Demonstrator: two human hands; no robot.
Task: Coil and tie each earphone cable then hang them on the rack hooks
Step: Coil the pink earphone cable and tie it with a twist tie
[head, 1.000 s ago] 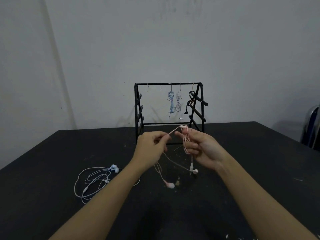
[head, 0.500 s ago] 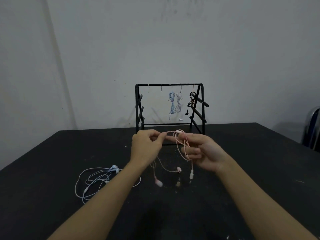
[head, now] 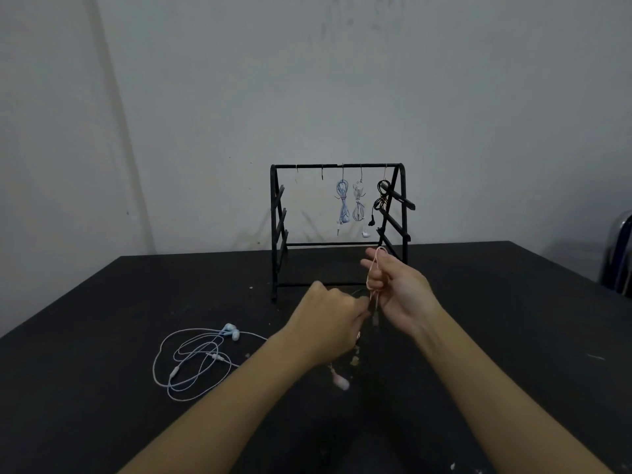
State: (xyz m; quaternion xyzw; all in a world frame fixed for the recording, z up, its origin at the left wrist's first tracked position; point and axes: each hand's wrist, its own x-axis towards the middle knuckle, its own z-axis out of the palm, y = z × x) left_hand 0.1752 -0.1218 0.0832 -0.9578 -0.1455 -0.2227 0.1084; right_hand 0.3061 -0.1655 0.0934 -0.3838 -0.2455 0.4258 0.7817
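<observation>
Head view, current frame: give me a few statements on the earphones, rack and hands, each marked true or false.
1. Three tied earphones hang on the black rack. True.
2. The light blue earphones on the table are coiled and tied. False: they lie loose.
3. Pink earphone cable is looped over the right hand. True.
4. The left hand rests flat on the table. False: it pinches the pink cable.

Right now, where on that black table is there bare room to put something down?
Bare patches: the right half of the table, between the rack and the right edge, and the far left corner behind the blue earphones. Crowded: the middle, where both hands work the pink earphones.
</observation>
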